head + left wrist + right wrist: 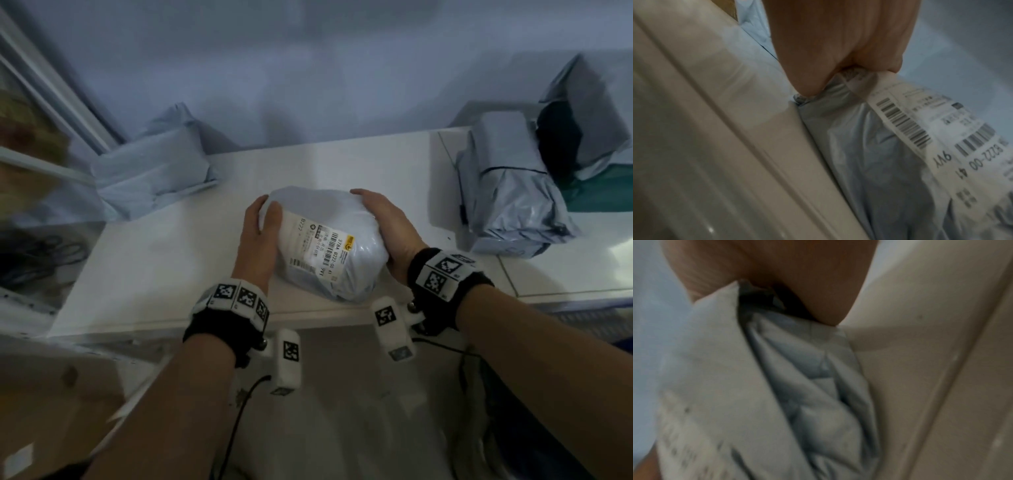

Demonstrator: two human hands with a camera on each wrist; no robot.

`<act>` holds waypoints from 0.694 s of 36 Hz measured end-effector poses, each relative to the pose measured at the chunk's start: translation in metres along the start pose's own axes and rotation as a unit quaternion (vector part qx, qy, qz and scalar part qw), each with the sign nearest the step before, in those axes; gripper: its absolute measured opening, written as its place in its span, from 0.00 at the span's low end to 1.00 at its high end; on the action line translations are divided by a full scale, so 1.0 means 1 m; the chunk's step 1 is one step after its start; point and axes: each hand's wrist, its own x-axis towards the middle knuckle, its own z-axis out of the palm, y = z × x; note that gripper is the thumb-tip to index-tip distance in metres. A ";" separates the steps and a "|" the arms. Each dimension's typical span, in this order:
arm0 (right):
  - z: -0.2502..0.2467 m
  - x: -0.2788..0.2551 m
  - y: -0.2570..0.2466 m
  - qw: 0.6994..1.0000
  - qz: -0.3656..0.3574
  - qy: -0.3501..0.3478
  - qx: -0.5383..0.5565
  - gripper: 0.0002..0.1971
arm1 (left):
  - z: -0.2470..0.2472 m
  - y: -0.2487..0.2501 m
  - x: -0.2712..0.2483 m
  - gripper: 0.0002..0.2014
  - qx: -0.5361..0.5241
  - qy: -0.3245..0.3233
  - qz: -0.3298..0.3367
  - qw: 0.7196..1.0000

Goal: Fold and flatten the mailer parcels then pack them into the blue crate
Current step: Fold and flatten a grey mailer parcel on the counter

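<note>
A pale grey mailer parcel (325, 240) with a white shipping label (317, 248) lies near the front edge of the white table (164, 260). My left hand (260, 222) grips its left end, thumb on top. My right hand (383, 219) cups its right end, fingers curled round the far corner. In the left wrist view the left hand (838, 48) squeezes the crumpled parcel (869, 154) by the barcode label. The right wrist view shows the right hand (797, 272) pressed into the creased parcel (787, 378). I cannot make out the blue crate for certain.
Another grey mailer (154, 171) lies at the table's back left. A stack of grey mailers (510, 198) sits on the right, with a further one (589, 113) behind it. A cardboard box (51, 394) stands lower left, below the table. Dark cables (34, 257) lie at left.
</note>
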 end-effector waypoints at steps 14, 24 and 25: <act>-0.001 -0.016 -0.018 0.983 0.000 0.048 -0.179 0.25 | -0.013 0.002 -0.013 0.26 0.046 -0.009 -0.029 0.998; 0.029 -0.042 -0.040 0.953 -0.120 0.094 -0.261 0.29 | -0.032 0.026 -0.021 0.27 0.133 0.070 0.005 0.989; 0.033 -0.043 -0.038 0.946 -0.126 0.078 -0.288 0.28 | -0.032 0.029 -0.020 0.27 0.113 0.071 0.024 0.991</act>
